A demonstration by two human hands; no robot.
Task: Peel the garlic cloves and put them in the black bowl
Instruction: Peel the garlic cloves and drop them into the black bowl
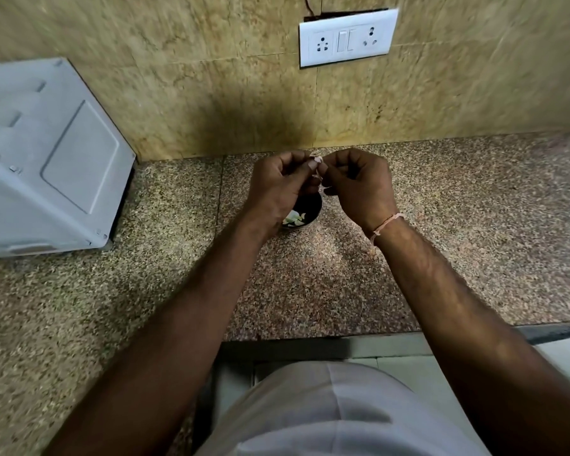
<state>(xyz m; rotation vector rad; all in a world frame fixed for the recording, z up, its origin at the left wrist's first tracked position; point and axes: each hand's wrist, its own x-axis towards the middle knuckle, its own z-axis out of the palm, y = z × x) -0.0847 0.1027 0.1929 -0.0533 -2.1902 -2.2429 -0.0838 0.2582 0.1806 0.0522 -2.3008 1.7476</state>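
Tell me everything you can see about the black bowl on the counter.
The black bowl is small, round and dark, and stands upright on the speckled stone counter, near the wall. Inside lie a few pale garlic pieces. Both hands work just above it: the left hand hides its left part, and the right hand is above its right rim. Whether either hand touches it cannot be told.

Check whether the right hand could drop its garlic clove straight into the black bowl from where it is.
Probably yes. The right hand pinches the garlic clove together with the left hand, just above the black bowl. The left hand hides part of the bowl, but the side nearer the right hand looks open.
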